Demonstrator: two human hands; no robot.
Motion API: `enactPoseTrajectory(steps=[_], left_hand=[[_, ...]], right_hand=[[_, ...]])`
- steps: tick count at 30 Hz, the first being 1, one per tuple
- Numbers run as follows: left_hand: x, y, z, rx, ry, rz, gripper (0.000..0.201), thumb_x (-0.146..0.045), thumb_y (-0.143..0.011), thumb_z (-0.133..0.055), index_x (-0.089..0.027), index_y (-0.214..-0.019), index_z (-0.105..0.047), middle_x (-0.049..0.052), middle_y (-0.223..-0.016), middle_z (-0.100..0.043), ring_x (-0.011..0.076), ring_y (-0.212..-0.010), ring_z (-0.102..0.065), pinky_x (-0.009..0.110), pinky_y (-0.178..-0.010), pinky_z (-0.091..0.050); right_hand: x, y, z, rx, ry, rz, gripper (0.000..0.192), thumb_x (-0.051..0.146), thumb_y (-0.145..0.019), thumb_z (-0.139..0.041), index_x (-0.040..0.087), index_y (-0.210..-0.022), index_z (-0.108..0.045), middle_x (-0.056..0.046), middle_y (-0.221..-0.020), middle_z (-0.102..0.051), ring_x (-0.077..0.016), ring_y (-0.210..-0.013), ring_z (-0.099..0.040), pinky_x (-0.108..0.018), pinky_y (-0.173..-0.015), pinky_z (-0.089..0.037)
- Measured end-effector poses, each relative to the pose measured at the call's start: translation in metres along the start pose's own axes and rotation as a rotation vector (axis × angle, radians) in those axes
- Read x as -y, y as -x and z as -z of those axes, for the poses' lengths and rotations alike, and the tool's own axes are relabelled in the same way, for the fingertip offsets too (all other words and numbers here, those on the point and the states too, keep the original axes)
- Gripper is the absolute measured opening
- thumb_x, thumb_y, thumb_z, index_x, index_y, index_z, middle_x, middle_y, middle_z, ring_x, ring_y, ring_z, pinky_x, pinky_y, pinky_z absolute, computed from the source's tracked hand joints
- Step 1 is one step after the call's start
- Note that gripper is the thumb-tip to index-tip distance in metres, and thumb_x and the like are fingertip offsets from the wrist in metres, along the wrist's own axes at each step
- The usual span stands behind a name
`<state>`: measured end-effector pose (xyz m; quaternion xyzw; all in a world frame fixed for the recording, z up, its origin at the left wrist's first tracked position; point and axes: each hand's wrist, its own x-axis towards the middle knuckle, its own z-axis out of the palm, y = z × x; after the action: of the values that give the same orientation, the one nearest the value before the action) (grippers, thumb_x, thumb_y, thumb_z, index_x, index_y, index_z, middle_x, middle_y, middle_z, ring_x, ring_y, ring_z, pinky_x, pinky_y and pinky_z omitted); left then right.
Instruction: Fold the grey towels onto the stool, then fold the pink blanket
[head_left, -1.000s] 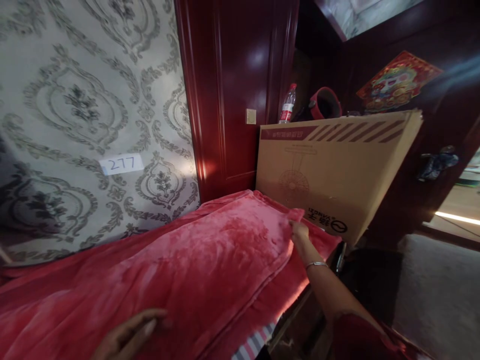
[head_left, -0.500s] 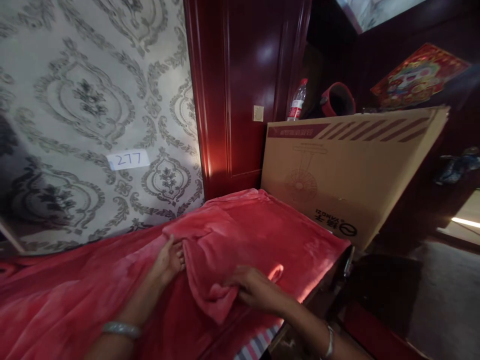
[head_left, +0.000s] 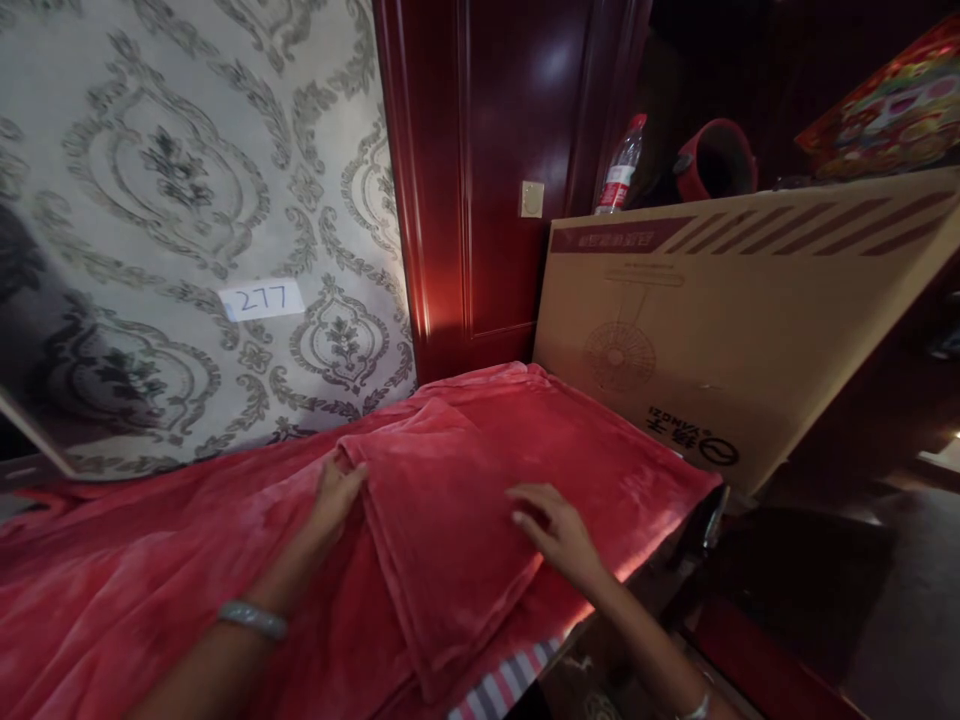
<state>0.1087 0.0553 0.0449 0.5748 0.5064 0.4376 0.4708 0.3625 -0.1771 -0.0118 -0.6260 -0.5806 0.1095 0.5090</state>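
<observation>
Both hands lie open and flat on the folded red blanket (head_left: 450, 520): left hand (head_left: 337, 497) pinning its far corner, right hand (head_left: 559, 530) pressing the top smooth.

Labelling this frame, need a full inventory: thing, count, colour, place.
blanket: 1, red, folded over on bed
striped sheet: 1, red-white-grey, under blanket edge
cardboard box: 1, tan, right of bed
bottle: 1, clear with red label, behind box
round object: 1, red, beside bottle
poster: 1, multicolour, top right
label 277: 1, white, on wallpaper
left hand: 1, at fold's left edge
right hand: 1, flat on fold
</observation>
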Motion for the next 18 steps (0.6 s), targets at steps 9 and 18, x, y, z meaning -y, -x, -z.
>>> enactPoseTrajectory(steps=[9,18], left_hand=[[-0.047,-0.086,-0.06,0.195,-0.575,-0.26,0.018,-0.023,-0.081,-0.067,-0.018,-0.097,-0.072,0.013,-0.11,-0.077,0.0341,-0.119,-0.066,0.041,-0.107,-0.047],[-0.029,-0.142,-0.152,0.339,-0.705,-0.17,0.02,-0.02,-0.069,-0.076,-0.021,-0.062,-0.058,0.012,-0.085,-0.076,0.0347,-0.109,-0.069,0.04,-0.1,-0.048]], right_hand=[[-0.061,0.002,0.001,0.01,0.122,-0.359,0.079,0.063,-0.079,-0.061,0.014,-0.142,-0.063,-0.018,-0.123,-0.074,-0.0366,-0.112,-0.071,-0.051,-0.099,-0.055],[-0.071,0.014,0.002,0.037,0.024,-0.329,0.084,0.062,-0.08,-0.067,0.027,-0.155,-0.051,-0.013,-0.139,-0.067,-0.0369,-0.123,-0.067,-0.051,-0.1,-0.056]])
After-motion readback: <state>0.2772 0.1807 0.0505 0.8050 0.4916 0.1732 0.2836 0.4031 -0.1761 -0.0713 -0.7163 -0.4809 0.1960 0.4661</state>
